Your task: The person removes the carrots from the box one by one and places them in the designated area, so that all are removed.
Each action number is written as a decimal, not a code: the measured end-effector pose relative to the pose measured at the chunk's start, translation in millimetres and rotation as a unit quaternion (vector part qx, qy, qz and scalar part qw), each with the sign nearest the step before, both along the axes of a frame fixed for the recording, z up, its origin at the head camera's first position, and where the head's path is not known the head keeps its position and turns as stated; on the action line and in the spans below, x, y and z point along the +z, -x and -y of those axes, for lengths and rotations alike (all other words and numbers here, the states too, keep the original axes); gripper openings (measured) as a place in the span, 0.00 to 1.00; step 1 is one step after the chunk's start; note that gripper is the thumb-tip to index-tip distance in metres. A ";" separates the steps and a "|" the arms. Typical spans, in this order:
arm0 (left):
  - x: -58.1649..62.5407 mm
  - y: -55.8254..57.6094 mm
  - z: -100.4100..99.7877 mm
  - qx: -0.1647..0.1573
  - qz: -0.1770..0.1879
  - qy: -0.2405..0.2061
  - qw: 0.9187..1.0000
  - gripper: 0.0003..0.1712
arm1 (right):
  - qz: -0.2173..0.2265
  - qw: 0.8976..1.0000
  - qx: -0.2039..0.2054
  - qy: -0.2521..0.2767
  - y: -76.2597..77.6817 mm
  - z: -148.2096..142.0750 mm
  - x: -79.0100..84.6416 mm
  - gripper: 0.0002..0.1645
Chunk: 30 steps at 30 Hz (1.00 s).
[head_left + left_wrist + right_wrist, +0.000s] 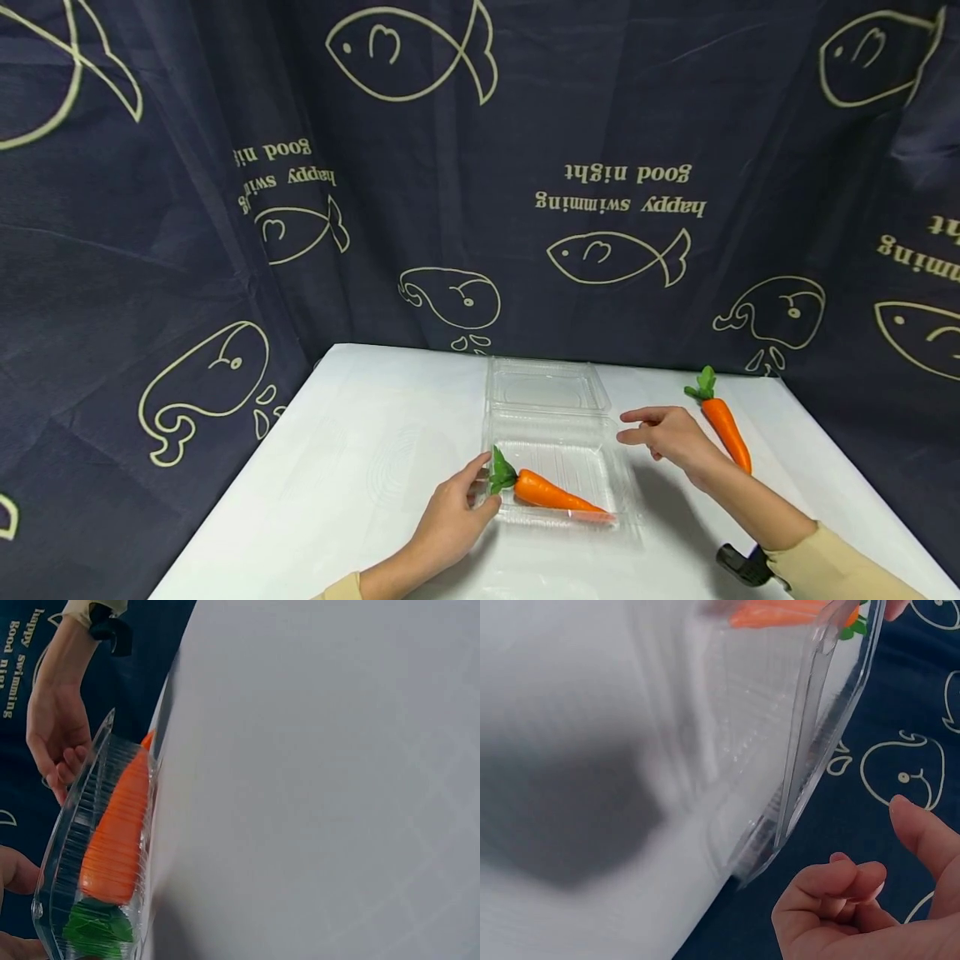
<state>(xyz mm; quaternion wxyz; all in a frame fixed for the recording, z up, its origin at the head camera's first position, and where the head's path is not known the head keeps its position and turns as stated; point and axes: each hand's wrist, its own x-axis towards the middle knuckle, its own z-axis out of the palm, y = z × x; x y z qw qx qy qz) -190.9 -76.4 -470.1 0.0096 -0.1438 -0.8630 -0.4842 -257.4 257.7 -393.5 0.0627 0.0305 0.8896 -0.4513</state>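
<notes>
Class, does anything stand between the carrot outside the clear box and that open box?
Yes: in the head view, the right grip hovers between the outer carrot and the box; no other object shows between them.

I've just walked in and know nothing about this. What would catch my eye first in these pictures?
Likely the bright orange carrot lying in the open clear box near the middle of the white table. Then a second carrot on the table at the right, and the dark cloth behind, with its pale fish drawings and upside-down lettering.
</notes>
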 end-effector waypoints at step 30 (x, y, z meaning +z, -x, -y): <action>1.4 -2.2 -1.4 0.000 -0.003 -0.006 1.000 0.37 | 0.077 0.978 0.163 0.105 11.5 44.9 -19.0 0.32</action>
